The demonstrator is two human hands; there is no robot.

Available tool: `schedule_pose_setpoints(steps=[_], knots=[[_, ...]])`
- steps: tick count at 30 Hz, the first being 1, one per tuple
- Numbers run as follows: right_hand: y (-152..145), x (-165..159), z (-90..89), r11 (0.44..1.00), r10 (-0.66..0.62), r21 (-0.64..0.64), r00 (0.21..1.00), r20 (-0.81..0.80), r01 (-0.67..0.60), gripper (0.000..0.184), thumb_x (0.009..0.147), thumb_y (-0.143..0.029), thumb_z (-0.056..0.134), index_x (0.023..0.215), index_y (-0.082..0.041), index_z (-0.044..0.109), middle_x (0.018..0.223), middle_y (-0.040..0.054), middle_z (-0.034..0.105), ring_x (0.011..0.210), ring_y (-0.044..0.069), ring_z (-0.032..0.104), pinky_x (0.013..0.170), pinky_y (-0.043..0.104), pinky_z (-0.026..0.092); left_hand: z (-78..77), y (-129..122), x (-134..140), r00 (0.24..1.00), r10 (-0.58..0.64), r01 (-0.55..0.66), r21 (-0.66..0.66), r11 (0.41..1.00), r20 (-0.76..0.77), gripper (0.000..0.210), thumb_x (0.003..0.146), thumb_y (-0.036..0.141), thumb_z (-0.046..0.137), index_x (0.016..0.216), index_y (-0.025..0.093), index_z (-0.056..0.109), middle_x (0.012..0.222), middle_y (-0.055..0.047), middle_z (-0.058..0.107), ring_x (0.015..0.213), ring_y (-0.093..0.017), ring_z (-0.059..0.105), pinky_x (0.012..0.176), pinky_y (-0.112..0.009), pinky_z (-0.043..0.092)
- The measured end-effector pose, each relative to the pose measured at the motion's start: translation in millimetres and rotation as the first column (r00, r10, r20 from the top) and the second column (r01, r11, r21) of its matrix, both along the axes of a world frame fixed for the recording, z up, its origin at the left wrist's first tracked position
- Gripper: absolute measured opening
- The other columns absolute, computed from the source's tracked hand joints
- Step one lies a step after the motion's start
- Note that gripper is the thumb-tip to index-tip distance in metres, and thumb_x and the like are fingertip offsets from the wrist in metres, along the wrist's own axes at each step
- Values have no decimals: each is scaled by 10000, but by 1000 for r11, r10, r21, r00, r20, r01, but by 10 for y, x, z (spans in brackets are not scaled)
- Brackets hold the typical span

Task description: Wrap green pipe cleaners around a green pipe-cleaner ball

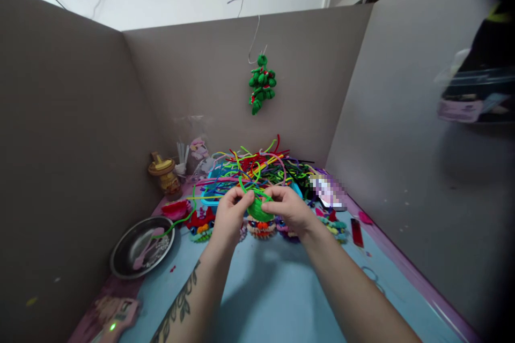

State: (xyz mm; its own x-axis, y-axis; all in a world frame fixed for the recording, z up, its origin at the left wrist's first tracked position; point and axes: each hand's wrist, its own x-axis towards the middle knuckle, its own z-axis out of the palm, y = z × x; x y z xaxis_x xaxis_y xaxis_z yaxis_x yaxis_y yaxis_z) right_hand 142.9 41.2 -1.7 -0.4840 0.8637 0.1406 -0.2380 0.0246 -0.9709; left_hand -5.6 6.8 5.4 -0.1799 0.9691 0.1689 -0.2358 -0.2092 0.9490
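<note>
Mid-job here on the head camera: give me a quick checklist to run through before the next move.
1. Left hand gripping the green piece: ok, thumb and fingers pinch it.
2. Right hand gripping the same piece: ok, pinching its opposite side.
3. Green piece apart from the colourful items below it: cannot tell, they overlap in this single view.
4. Fuzzy stems within sight: ok, heaped behind the hands.
5. Metal bowl upright: ok, with a pink scoop lying in it.
6. Bowl rim free of strands: not ok, a loose green strand crosses it.
</note>
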Motion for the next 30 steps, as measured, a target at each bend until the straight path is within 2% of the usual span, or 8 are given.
schedule_pose_setpoints(steps=[5, 11, 17, 22, 30], knots=[[19, 113, 34, 998, 30, 56, 999, 13, -30, 239, 589, -296, 773, 607, -168, 572, 557, -38, 536, 513, 95, 453, 508, 227, 343, 59, 13, -58, 1000, -1, 0, -26, 1000, -8, 303, 619, 390, 764, 631, 163, 564, 578, 51, 504, 524, -73, 415, 521, -196, 345], [26, 219, 108, 992, 44, 116, 999, 30, -47, 199, 588, -258, 761, 578, -168, 583, 565, -29, 531, 540, 103, 451, 512, 232, 335, 125, -16, -141, 984, 84, -72, 77, 994, -160, 266, 701, 414, 704, 685, 174, 593, 641, 36, 537, 606, -93, 468, 598, -202, 377], [32, 220, 106, 991, 57, 121, 997, 60, -64, 211, 602, -264, 758, 579, -166, 572, 577, -36, 510, 546, 99, 441, 526, 235, 335, 72, -21, -131, 936, -46, 59, 27, 998, -349, 296, 736, 447, 672, 700, 155, 635, 649, 12, 541, 604, -108, 450, 581, -227, 361], [17, 199, 97, 986, 64, 144, 988, 138, -84, 165, 633, -261, 734, 614, -163, 603, 596, -34, 517, 560, 96, 436, 533, 233, 327, 81, -47, -38, 973, -68, 62, -36, 997, -222, 334, 680, 428, 714, 571, 154, 555, 536, 41, 440, 530, -91, 368, 521, -227, 298], [32, 211, 114, 981, 9, 190, 990, 140, -36, 169, 628, -247, 716, 585, -168, 573, 574, -42, 499, 553, 98, 431, 531, 233, 321, 105, -63, -26, 996, -8, 6, -25, 1000, -91, 302, 607, 354, 772, 533, 149, 563, 549, 46, 477, 555, -85, 399, 555, -220, 316]])
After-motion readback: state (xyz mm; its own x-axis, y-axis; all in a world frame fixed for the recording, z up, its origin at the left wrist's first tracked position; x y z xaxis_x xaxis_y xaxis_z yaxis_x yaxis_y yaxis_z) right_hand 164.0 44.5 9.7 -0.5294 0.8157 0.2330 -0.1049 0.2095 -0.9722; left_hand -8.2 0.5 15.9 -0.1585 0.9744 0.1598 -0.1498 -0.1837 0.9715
